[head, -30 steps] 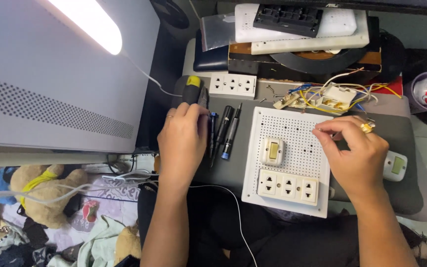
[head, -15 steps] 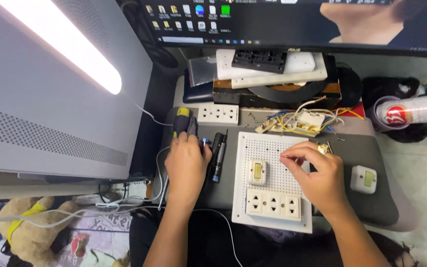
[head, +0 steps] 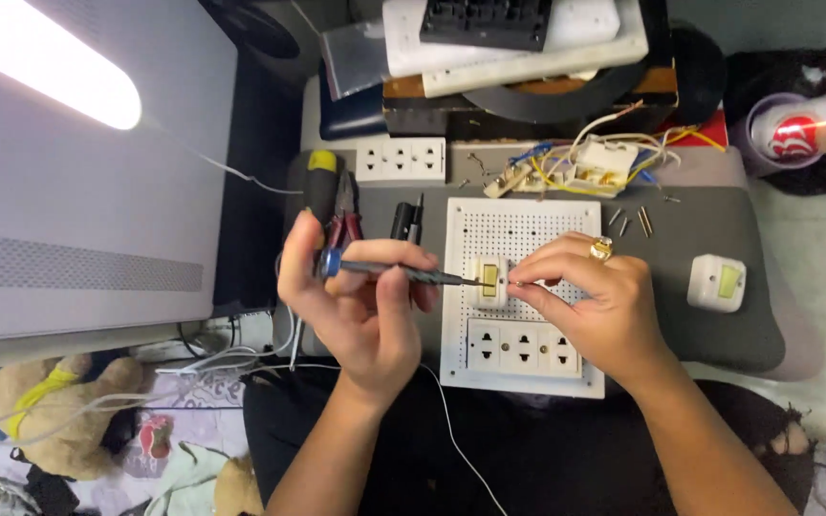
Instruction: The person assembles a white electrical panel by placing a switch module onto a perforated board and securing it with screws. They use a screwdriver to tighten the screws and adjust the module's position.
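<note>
Since a moment ago the left hand (head: pixel 360 296) has come up off the tools lying at the worktop's left edge, and it now carries a slim screwdriver (head: pixel 389 271) with a blue collar. Its fingers are pinched around the handle, thumb on top, and the shaft lies level with its tip at the small switch (head: pixel 489 280) mounted on the white perforated board (head: pixel 518 229). The right hand (head: pixel 590 306) has stayed on the board; its fingers are pressed together just right of the switch, pinching something too small to make out, and a gold ring (head: pixel 601 249) shows on one finger.

That board sits in the middle of the grey worktop (head: pixel 700 225), with a triple socket strip (head: pixel 523 348) fixed along its near edge. Pliers with red handles and a yellow-capped screwdriver (head: pixel 321 182) lie at the left edge. Toward the far edge rest a loose triple socket (head: pixel 401 160) and a tangle of coloured wires (head: pixel 576 167). Another small white switch (head: pixel 717 283) lies near the right edge, well apart from both hands.
</note>
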